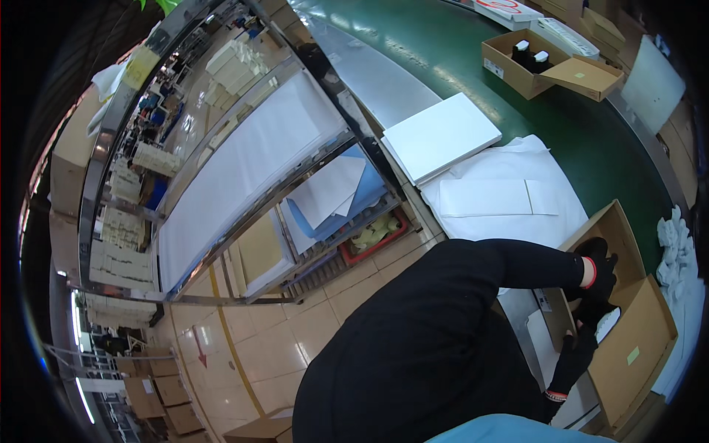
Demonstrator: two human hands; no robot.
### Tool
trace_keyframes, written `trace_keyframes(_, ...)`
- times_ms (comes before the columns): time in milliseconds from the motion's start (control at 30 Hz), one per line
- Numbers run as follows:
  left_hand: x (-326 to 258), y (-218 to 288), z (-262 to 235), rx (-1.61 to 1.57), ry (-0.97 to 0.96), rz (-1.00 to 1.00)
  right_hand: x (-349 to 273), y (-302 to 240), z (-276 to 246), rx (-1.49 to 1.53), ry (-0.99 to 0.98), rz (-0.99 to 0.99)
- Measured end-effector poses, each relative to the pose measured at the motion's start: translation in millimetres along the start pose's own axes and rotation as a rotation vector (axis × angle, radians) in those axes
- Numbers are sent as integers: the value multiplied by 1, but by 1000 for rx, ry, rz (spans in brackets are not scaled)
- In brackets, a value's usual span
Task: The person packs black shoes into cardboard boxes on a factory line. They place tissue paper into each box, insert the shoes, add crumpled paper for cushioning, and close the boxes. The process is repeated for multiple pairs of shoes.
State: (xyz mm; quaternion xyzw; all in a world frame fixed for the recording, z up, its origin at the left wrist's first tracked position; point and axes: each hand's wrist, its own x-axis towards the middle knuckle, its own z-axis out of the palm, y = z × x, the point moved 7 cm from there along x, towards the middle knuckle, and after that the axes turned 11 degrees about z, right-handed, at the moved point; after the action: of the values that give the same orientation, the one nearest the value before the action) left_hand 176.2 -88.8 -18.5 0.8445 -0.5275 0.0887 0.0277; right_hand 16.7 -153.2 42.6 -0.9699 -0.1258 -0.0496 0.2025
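Note:
An open brown cardboard shoe box [624,229] lies at the right on the bench, its lid [641,354] tilted beside it. My left hand [602,277], in a black glove with a red band at the wrist, is over the box with its fingers bent around something dark. Glove and dark thing blend, so what it holds is hidden. Just below, a black shoe with a white sole [607,325] lies tilted. My right hand [574,358], also black-gloved with bands at the wrist, is closed on this shoe from the near side.
White paper sheets [487,196] and a white flat box [450,136] lie beyond my left arm. Another open shoe box [513,77] with black shoes stands on the green belt [413,44]. Crumpled paper [673,251] lies right. A metal rack [251,177] holds sheets at left.

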Motion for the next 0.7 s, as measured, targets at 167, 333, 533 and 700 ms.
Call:
trace_keyframes(167, -4, 12, -67, -556, -65, -397, -6, 62, 72, -242, -221, 162)
trace_keyframes(333, 19, 42, -47, -326, -60, -376, 1, 6, 65, -416, -128, -112)
trace_keyframes(533, 28, 49, -45, -312, -80, -353, 4, 1, 59, -329, -150, 72)
trace_keyframes(700, 31, 57, -44, -301, -99, -327, 8, 12, 71, -443, -267, 108)
